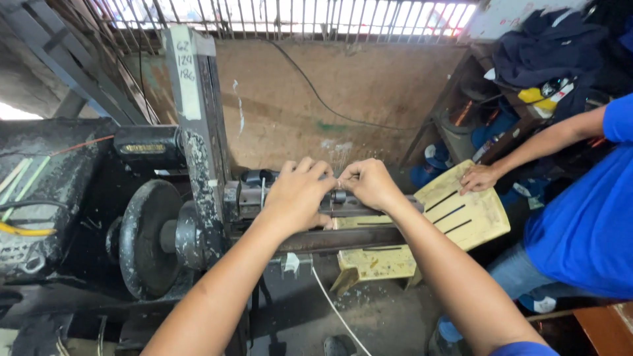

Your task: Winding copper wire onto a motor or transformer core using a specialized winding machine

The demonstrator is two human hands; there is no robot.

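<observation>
Grimy brown plaster wall [369, 86] and a barred window [283, 16] close off the back of this cramped workshop, and against them stands an old black cast-iron machine [59, 198] with a heavy round flywheel [148, 237].

What matters sits at the middle: a fine pale thread or wire [337, 182], so thin I can barely make it out, pinched just above the dark metal bed rail [343, 238] that runs left to right across the machine. Its short visible length seems to lie along that same left-right line, strung between the two hands. The person's left hand [297, 194] comes in from the left with fingers curled and pinched narrow on it; the right hand [370, 182] meets it from the right, fingertips likewise closed tight on the strand. Both are equally near — the fingertips nearly touch over the small grey fitting [337, 196] underneath.

A white cord [336, 310] trails from below the rail down toward the dusty floor [382, 316]. Just beyond the rail stands a worn yellow plastic stool [455, 217] — another person in a blue shirt [587, 217] rests an open hand [478, 178] flat on its slotted seat. Dark clothing [547, 46] is heaped on a shelf behind.
</observation>
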